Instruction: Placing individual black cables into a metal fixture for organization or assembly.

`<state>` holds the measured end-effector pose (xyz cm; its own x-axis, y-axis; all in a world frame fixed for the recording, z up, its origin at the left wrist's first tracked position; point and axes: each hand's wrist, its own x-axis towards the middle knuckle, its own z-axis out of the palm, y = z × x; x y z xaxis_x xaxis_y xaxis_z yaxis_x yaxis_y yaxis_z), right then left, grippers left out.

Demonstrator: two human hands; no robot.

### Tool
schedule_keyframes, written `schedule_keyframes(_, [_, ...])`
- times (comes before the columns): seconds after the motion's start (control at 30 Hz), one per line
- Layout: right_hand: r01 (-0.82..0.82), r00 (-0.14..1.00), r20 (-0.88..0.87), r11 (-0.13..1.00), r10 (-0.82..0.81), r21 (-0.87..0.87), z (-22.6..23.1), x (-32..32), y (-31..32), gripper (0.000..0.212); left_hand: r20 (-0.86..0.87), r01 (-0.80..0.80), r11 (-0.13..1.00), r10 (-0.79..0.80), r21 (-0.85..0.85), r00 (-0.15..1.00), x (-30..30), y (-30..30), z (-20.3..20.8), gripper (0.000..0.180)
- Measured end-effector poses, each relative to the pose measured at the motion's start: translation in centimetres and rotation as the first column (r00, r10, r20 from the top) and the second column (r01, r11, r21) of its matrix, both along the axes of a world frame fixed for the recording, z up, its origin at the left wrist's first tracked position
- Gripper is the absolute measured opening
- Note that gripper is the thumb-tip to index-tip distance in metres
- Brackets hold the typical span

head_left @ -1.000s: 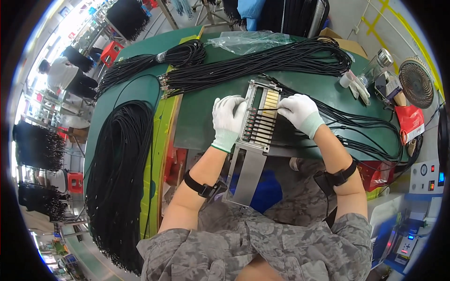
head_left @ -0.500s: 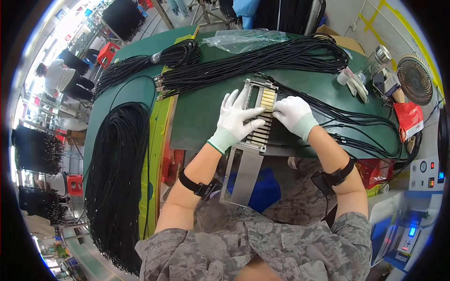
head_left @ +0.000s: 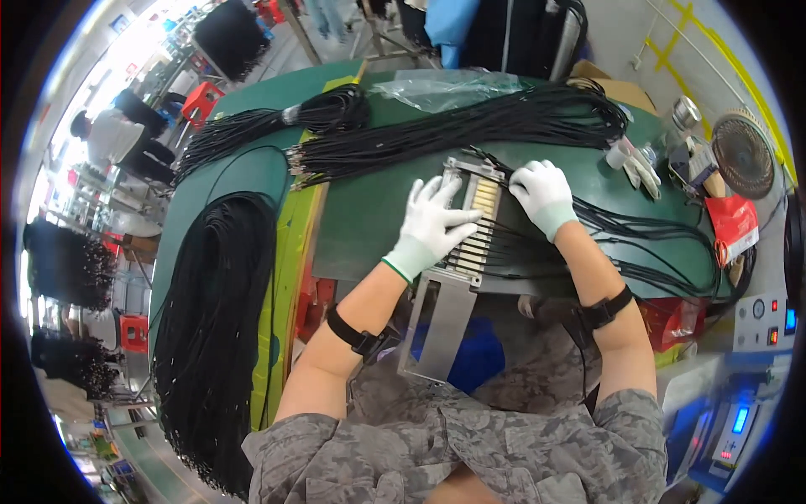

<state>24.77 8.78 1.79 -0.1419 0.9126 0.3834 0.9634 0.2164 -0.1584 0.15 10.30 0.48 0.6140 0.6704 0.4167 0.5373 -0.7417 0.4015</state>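
A metal fixture (head_left: 447,319) with a slotted row of pale yellow pieces (head_left: 485,196) lies across the near edge of the green table. My left hand (head_left: 430,223), in a white glove, rests on the row with its fingers spread and the thumb and forefinger over the slots. Several thin black cables come out of the slots on the right. Beyond the fixture's far right corner, my gloved right hand (head_left: 541,197) is closed, its fingertips bent in a pinch at the black cables (head_left: 497,165). The exact spot of its grip is partly hidden by the fingers.
Bundles of black cables (head_left: 453,126) lie along the back, and another (head_left: 218,311) hangs over the left side. A clear plastic bag (head_left: 449,88), a small fan (head_left: 745,153), a red packet (head_left: 730,220) and a glass bottle (head_left: 678,118) stand around the table (head_left: 386,197).
My right hand has left the slotted row and moved right and away to the loose cables. More of the row shows. My left hand stays on the fixture, and the whole view has shifted slightly.
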Motion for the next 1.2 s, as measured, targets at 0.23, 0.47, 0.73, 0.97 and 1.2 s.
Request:
schedule_keyframes(0.23, [-0.009,1.0,-0.006,0.999,0.009,-0.031,1.1,0.2,-0.5,0.011,0.109,0.019,0.998,-0.013,-0.055,0.994,0.4,-0.5,0.1,0.025])
schedule_keyframes(0.47, [-0.187,0.962,-0.242,0.954,0.129,-0.235,2.5,-0.2,-2.3,0.011,0.409,-0.137,0.96,0.23,-0.245,0.883,0.0,-0.5,0.9,0.021])
schedule_keyframes(0.73, [-0.325,0.925,-0.268,0.924,0.268,-0.2,2.3,-1.8,-2.0,0.018,0.319,-0.138,0.975,0.188,-0.173,0.929,0.1,-0.4,0.7,0.018])
schedule_keyframes(0.97, [-0.257,0.944,-0.247,0.958,0.22,-0.127,1.8,-3.6,-2.0,0.014,0.346,-0.167,0.981,0.192,-0.101,0.918,0.2,-0.3,0.5,0.016])
schedule_keyframes(1.2, [-0.197,0.97,-0.165,0.976,0.179,-0.097,0.9,-3.3,-1.8,0.016,0.358,-0.17,0.975,0.211,-0.143,0.909,0.4,-0.7,0.8,0.019])
